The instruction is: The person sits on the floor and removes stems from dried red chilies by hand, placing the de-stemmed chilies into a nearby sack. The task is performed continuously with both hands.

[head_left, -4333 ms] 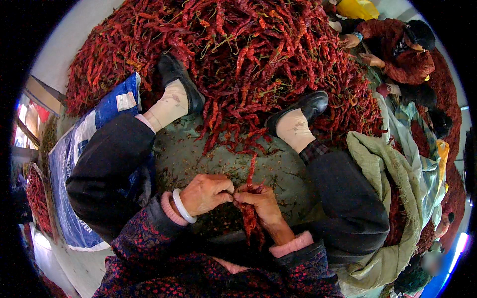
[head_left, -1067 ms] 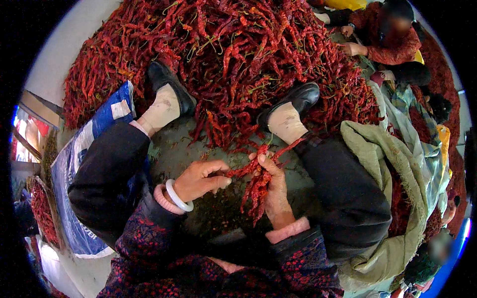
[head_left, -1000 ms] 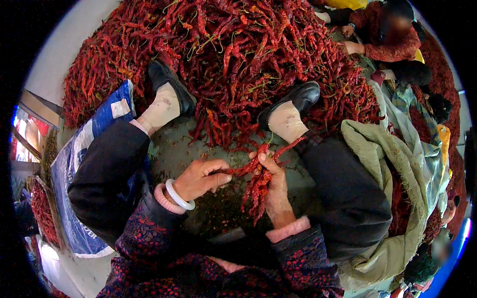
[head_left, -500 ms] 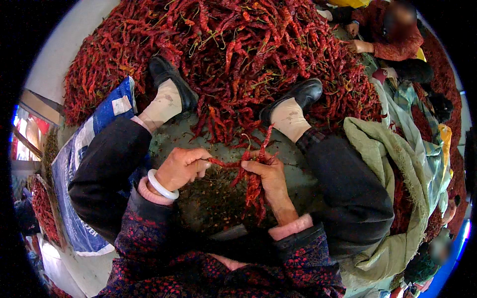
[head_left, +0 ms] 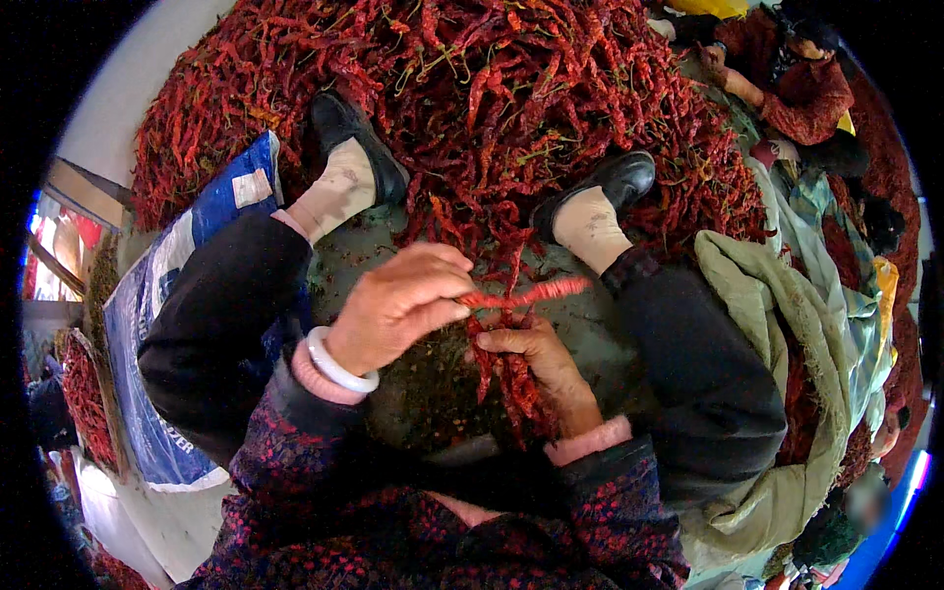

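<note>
My left hand [head_left: 405, 303], with a white bangle [head_left: 339, 362] at its wrist, pinches one end of a long dried red chilli [head_left: 541, 292]. The chilli points to the right, a little blurred, above my other hand. Lower and to the right, my right hand [head_left: 543, 356] is closed round a small bunch of dried red chillies [head_left: 519, 393], whose ends hang below the thumb and stick up above it. A large heap of dried red chillies [head_left: 492, 108] rises in front of both hands, beyond my two black shoes [head_left: 618, 185].
A blue and white sack [head_left: 167, 295] lies by my left leg. At my right leg sits a pale green cloth sack [head_left: 733, 270] with chillies inside. Another person [head_left: 806, 98] sits at the heap's far right. Dark bits and seeds [head_left: 423, 398] litter the ground between my legs.
My left hand has moved up and to the right, bringing its chilli from beside the bunch to above it. My right hand keeps its hold, shifted slightly right and down.
</note>
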`<action>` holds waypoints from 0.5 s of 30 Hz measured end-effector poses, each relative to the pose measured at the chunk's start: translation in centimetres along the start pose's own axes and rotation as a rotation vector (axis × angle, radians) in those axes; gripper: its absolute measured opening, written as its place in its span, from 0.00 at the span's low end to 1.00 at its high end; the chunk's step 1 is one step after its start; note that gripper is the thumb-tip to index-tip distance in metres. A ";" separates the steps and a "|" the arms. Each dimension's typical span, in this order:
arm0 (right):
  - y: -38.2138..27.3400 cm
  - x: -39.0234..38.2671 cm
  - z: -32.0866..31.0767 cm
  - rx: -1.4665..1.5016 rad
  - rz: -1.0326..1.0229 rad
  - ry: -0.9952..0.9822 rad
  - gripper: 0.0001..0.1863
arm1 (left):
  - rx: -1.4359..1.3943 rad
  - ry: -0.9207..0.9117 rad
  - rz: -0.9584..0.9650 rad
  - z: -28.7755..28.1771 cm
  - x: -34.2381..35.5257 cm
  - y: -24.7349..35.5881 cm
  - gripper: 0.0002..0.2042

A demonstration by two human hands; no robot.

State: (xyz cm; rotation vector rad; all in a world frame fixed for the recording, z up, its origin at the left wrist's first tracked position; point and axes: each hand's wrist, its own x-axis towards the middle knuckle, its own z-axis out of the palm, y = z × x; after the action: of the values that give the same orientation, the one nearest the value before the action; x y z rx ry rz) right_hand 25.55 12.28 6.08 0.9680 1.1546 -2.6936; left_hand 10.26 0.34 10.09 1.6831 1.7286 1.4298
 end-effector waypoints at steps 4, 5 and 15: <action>0.2 -0.1 -0.1 -0.001 0.036 -0.016 0.12 | 0.039 -0.210 -0.046 0.7 -0.7 -1.2 0.06; 0.3 -0.1 -0.3 -0.012 0.046 -0.016 0.12 | 0.009 -0.233 -0.099 0.8 -0.9 -1.2 0.06; 0.1 -0.2 -0.6 0.061 0.115 -0.063 0.11 | 0.036 -0.276 -0.145 0.6 -1.7 -1.6 0.08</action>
State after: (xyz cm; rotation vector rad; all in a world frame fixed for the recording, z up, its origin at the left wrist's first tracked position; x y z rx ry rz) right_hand 26.05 12.52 5.82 0.9206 0.9797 -2.6614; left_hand 10.30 -0.64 7.88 1.6471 1.6901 1.0545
